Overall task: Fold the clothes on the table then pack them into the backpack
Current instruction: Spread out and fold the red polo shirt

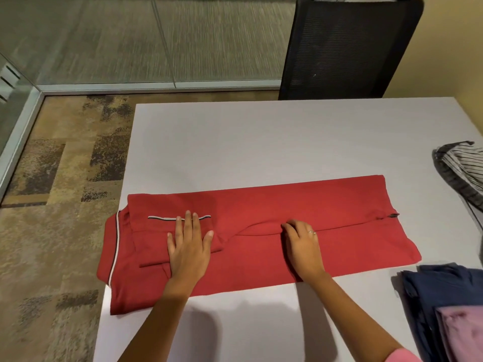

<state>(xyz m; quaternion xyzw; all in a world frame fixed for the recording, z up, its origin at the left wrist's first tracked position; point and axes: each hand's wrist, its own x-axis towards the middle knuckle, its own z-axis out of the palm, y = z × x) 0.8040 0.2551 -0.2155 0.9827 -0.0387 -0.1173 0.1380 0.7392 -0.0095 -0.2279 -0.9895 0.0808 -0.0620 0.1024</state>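
Note:
A red polo shirt [339, 212] lies across the white table [261, 142], folded lengthwise into a long strip, its collar hanging over the left edge. My left hand [189, 246] presses flat on the folded sleeve near the collar, fingers straight and spread. My right hand [303, 244] rests on the middle of the shirt, with its fingertips bent down onto a fold edge. No backpack is in view.
A striped grey garment [462, 168] lies at the table's right edge. A navy garment [441, 288] and a pink one [462, 333] are piled at the front right. A black mesh chair [350, 48] stands behind the table. Carpet lies to the left.

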